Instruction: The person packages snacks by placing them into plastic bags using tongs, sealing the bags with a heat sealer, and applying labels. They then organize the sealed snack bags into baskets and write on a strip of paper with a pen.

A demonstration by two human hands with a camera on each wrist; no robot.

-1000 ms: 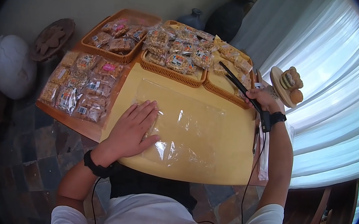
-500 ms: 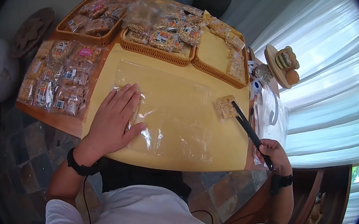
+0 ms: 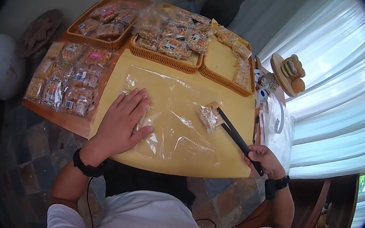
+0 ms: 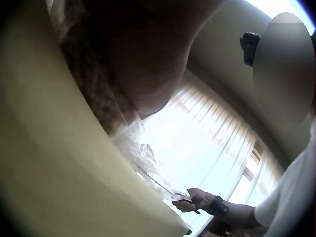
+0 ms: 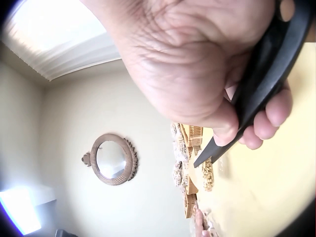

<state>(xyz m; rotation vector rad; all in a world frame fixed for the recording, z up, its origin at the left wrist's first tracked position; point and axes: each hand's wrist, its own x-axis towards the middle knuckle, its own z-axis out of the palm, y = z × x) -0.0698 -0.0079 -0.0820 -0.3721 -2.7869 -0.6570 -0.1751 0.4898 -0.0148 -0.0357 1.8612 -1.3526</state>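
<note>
Black slim tongs [image 3: 239,143], curled in our right hand [image 3: 267,160], reach 1 golden crumbly square [image 3: 209,116]; our left hand [image 3: 120,122] lies flat on clear plastic film [image 3: 176,131]. A loose pinch could drop it!

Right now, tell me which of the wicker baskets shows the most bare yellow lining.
The rightmost basket, nearest the curtain: its packs lie only along the far and right sides, while packs cover most of the middle basket and left basket.

The left hand [image 3: 122,120] hides most of the packet [image 3: 142,121] beneath it — dark and blurred in the left wrist view. The tongs [image 3: 242,147] run out of the right wrist view. The far, dark vase [image 3: 221,6] is cut off — labels [image 3: 171,45] are unreadably small.
</note>
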